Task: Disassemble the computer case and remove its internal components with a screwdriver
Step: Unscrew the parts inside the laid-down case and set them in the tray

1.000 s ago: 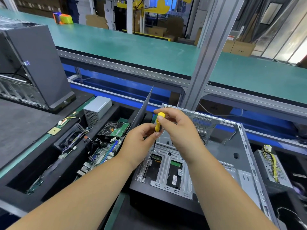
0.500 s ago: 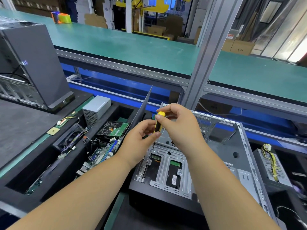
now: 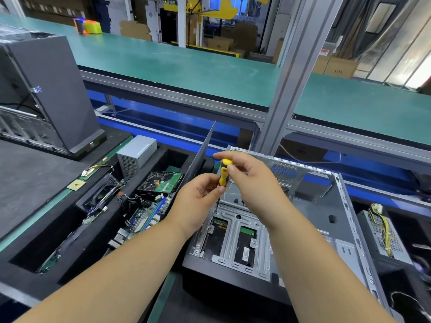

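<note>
An open grey computer case point(image 3: 335, 220) lies on its side in front of me, with a metal drive cage point(image 3: 235, 241) at its near left corner. A yellow-and-black screwdriver point(image 3: 223, 174) stands upright over the cage's far left corner, its thin shaft reaching down to a screw there. My right hand point(image 3: 254, 180) pinches the top of the handle from the right. My left hand point(image 3: 198, 197) holds the lower handle from the left with curled fingers.
A black foam tray point(image 3: 70, 231) to the left holds a motherboard point(image 3: 144, 217), a hard drive point(image 3: 161, 183), a silver power supply point(image 3: 136, 155) and cables. A dark side panel point(image 3: 201, 155) leans upright beside the case. Another case point(image 3: 46, 94) stands far left. A second power supply point(image 3: 382, 231) lies at the right.
Both hands stay on the screwdriver at the same screw. My right fingers have shifted round the top of the handle, and the handle sits a little more upright.
</note>
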`<state>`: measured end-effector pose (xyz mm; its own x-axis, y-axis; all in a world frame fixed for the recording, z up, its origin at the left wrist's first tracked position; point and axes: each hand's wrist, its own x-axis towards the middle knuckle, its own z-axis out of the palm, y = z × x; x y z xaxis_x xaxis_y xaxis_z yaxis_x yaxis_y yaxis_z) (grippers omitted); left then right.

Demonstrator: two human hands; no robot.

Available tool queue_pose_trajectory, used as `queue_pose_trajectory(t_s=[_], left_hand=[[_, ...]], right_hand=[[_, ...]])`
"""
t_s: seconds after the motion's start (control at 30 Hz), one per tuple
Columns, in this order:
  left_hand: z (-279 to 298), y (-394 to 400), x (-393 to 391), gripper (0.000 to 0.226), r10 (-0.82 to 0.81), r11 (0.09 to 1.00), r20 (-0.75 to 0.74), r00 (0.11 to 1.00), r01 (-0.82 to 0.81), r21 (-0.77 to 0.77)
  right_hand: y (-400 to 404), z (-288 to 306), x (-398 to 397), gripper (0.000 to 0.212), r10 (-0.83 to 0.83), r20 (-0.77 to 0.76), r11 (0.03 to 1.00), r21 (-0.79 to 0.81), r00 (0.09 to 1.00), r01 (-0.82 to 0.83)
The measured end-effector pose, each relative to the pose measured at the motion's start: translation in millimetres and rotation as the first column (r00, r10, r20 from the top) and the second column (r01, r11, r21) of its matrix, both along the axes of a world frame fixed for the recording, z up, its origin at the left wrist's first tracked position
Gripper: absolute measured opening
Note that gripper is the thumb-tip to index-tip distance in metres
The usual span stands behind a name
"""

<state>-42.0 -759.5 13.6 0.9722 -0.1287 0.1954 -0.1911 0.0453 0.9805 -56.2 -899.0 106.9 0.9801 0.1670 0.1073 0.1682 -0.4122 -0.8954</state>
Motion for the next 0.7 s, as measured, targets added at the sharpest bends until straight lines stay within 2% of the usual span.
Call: queue_pose_trajectory(t_s=[0.17,0.27,0.4,0.6,0.7], left_hand=[[-2.3,-2.8,2.0,0.019,0.022,0.999,0.043,0.999,-0.024,0.042],[-0.3,-5.2,1.8,0.022,0.039,0.997,0.071,0.997,-0.044,0.065],[-1.2,-7.5,3.3,0.028,0.082,0.99,0.096,0.992,-0.092,0.105],[1.8,-6.9,5.4,0.029,0.107,0.973,0.101,0.989,-0.125,0.192],[3.7,-4.1,4.6,0.025,0.064,0.977,0.086,0.994,-0.08,0.198]], right_hand=[[1.4,-5.0,-5.4,0.031,-0.031,0.039,0.994,0.108,0.999,0.026],[5.5,-8.7,-5.1,0.032,-0.127,0.064,0.985,0.129,0.99,0.118],[6.7,-11.3,-2.5,0.02,-0.208,0.11,0.976,0.085,0.972,0.2],[3.5,-7.6,1.4,0.009,-0.176,0.129,0.984,0.04,0.976,0.172],[0.3,-4.5,4.9,0.007,-0.137,0.102,0.99,0.039,0.985,0.134]])
